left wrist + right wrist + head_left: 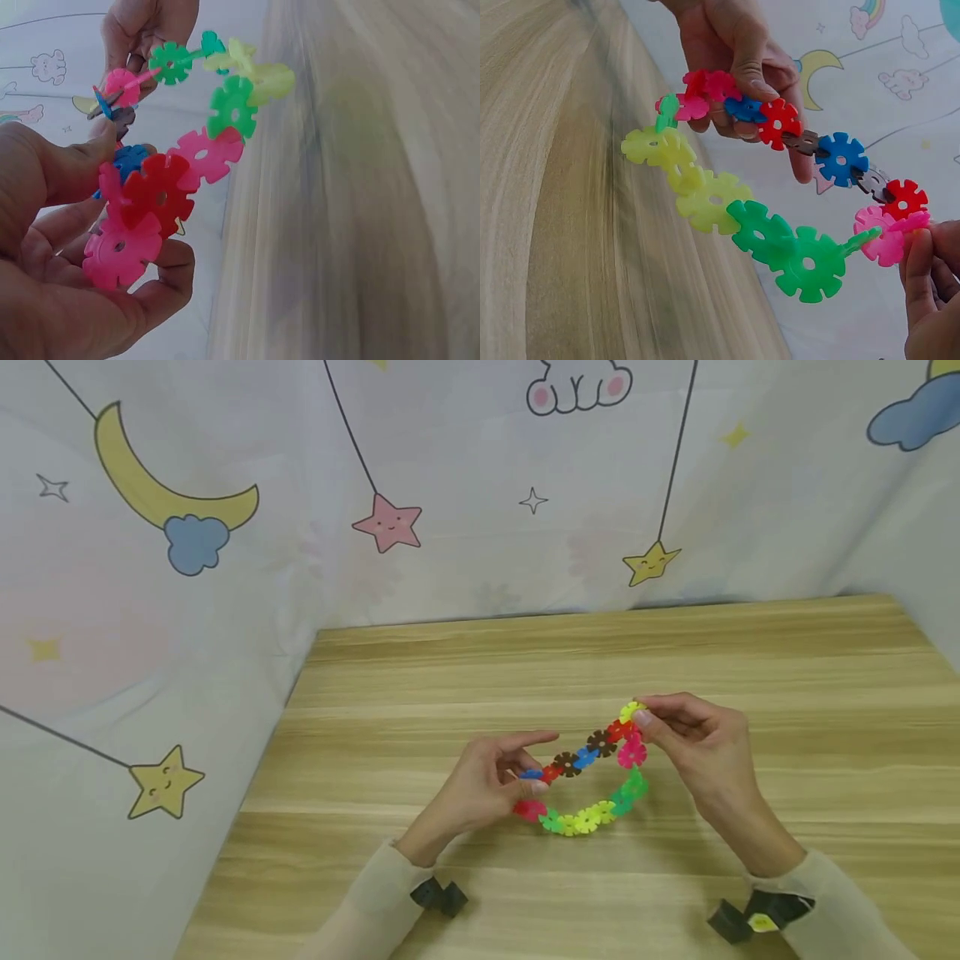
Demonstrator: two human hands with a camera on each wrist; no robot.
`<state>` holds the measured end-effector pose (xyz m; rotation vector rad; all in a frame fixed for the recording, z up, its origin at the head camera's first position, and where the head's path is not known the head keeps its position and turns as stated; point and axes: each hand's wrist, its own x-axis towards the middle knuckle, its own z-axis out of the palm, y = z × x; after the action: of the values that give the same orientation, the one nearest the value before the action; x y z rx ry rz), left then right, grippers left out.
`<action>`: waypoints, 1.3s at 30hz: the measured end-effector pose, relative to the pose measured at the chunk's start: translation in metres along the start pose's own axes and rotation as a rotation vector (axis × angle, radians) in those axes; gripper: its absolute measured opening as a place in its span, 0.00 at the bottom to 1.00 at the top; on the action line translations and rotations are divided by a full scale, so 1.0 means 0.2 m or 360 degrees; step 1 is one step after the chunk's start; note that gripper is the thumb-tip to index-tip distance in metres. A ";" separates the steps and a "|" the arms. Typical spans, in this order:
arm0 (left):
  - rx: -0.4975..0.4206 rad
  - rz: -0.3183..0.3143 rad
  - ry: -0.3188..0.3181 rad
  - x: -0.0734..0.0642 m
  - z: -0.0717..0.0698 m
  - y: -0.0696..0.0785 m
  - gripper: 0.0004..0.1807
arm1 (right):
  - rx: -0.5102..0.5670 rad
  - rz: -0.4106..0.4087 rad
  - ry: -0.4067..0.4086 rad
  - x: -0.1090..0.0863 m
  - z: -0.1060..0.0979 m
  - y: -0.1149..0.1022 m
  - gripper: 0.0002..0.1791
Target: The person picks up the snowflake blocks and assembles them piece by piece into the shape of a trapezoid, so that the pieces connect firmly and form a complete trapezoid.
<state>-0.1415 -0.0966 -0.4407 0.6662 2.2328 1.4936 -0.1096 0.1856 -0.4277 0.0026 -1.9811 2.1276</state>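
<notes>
A loop of notched plastic snowflake discs (588, 820), slotted edge to edge, hangs between both hands above the table. My left hand (480, 781) holds its left end, thumb on a blue disc (744, 109), with the index finger stretched out. Red and pink discs (133, 262) lie by that palm in the left wrist view. At the upper right end, my right hand (708, 739) pinches the chain between thumb and fingers, beside a yellow disc (628, 710) and a pink one (632, 750). Green discs (791, 274) and yellow discs (705, 210) form the lower side.
The wood-grain table (360, 710) spreads beneath the hands. A pale cloth (480, 560) printed with stars, a moon and clouds hangs behind and to the left of it. Dark camera mounts (438, 896) sit on both sleeved wrists.
</notes>
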 end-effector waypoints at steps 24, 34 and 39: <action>-0.0064 -0.0045 0.0167 0.01 0.05 -0.02 0.32 | 0.0058 -0.0080 0.0101 -0.02 0.03 0.02 0.08; -0.0291 -0.0072 -0.0027 0.00 0.09 0.00 0.35 | -0.0550 -0.0149 -0.0127 0.09 -0.01 -0.10 0.13; -0.0490 -0.0068 0.0006 0.02 0.15 0.00 0.37 | -0.0613 -0.0186 -0.0292 0.16 -0.03 -0.14 0.17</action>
<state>-0.1273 -0.0713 -0.4521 0.5154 1.9462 1.7663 -0.1354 0.1983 -0.3949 0.2489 -2.4009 1.6994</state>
